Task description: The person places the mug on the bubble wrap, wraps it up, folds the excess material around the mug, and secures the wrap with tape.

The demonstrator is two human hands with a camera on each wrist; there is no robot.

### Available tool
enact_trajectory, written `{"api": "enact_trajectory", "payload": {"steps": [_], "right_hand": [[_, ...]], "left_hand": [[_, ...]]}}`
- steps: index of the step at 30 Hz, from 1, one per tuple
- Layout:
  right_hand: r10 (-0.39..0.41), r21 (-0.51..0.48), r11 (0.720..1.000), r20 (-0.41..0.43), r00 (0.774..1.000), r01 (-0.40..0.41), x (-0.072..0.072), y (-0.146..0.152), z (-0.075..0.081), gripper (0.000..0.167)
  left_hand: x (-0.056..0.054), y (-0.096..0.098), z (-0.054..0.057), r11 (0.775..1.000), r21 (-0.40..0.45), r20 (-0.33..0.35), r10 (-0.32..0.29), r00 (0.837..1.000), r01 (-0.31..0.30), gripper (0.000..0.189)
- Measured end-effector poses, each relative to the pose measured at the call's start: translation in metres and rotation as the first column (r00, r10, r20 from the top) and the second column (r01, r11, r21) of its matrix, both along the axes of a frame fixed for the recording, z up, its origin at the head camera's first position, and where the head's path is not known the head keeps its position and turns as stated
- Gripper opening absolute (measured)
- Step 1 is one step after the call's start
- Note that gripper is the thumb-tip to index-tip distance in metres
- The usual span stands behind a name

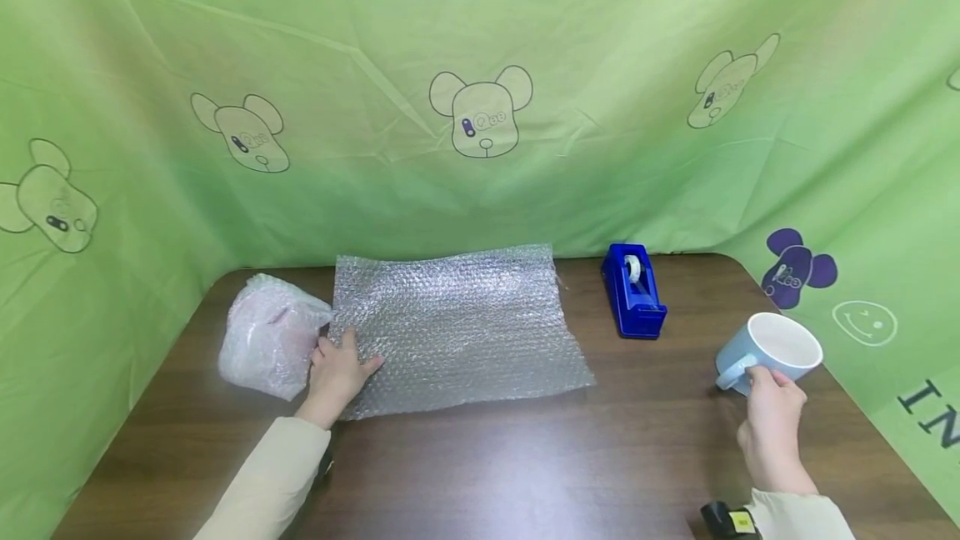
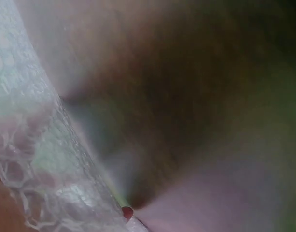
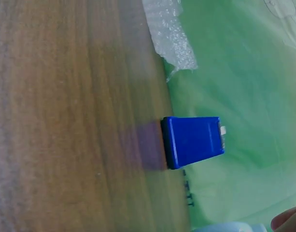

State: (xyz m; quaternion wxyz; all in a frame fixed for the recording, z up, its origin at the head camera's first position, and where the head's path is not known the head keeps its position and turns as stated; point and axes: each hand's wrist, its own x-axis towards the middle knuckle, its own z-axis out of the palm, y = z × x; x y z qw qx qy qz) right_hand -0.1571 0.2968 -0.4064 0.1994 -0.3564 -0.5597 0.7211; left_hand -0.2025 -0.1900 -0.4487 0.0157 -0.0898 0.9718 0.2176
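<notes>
A flat sheet of clear bubble wrap lies across the middle of the table. My left hand rests at its left edge, fingers and thumb spread. Just left of that hand sits a bundle wrapped in bubble wrap, whose contents show only faintly pinkish. At the table's right side, my right hand grips the handle of a light blue mug with a white inside. Whether the mug's base touches the table I cannot tell. In the left wrist view, a blurred close-up shows bubble wrap and a fingertip at its edge.
A blue tape dispenser with a roll of tape stands at the back, between the sheet and the mug. Green printed cloth hangs behind and beside the brown wooden table.
</notes>
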Motion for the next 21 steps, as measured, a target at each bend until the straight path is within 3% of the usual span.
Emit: {"api": "enact_trajectory", "payload": {"steps": [3, 5, 8, 13, 16, 21], "right_hand": [[0.084, -0.076, 0.994, 0.018, 0.996, -0.082, -0.009, 0.006, -0.009, 0.028], [0.171, -0.091, 0.982, 0.033, 0.985, -0.168, -0.015, 0.010, -0.015, 0.026], [0.240, -0.098, 0.967, 0.032, 0.970, -0.236, -0.024, 0.013, -0.023, 0.026], [0.272, 0.003, 0.962, 0.008, 0.962, -0.272, -0.030, 0.017, -0.032, 0.040], [0.303, 0.090, 0.949, 0.012, 0.953, -0.303, -0.027, 0.020, -0.035, 0.041], [0.382, 0.149, 0.916, -0.042, 0.923, -0.372, -0.023, 0.029, -0.040, 0.040]], "left_hand": [[0.000, -0.001, 0.000, 1.000, 0.011, -0.009, 0.024, 1.000, -0.024, 0.075], [0.000, -0.002, -0.002, 1.000, 0.007, -0.013, 0.030, 0.999, -0.030, 0.074], [-0.001, -0.002, -0.004, 0.999, 0.005, -0.020, 0.036, 0.999, -0.036, 0.074], [-0.003, -0.001, -0.006, 0.999, 0.015, -0.013, 0.032, 0.999, -0.031, 0.075], [-0.002, 0.000, -0.006, 1.000, 0.017, -0.007, 0.020, 1.000, -0.020, 0.076], [-0.003, 0.002, -0.005, 1.000, 0.020, 0.018, 0.012, 1.000, -0.012, 0.076]]}}
